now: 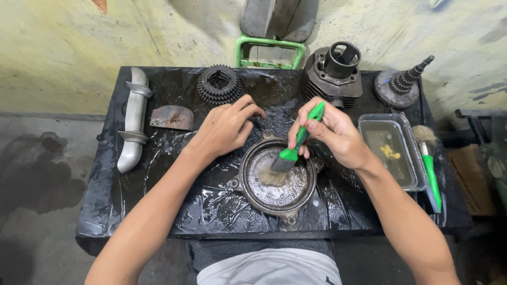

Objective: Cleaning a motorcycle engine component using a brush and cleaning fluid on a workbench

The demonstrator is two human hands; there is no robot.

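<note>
Both hands work mid-table: right hand (332, 134) fingers clamp brush (293, 150) inside round cover (277, 182); left hand (227, 126) fingers curl on its rim.

Gear cluster (219, 84), finned cylinder (332, 74), plastic tray (392, 150), spare brush (429, 158).

Two bare forearms, no sleeves, rings or watch; light grey garment, perhaps shorts, at the lap.

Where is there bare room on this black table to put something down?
Free patches on the table: the front left, below the pipe and rusty plate, and the strip before the round cover. The back row and the right, by the tray, are crowded.
</note>
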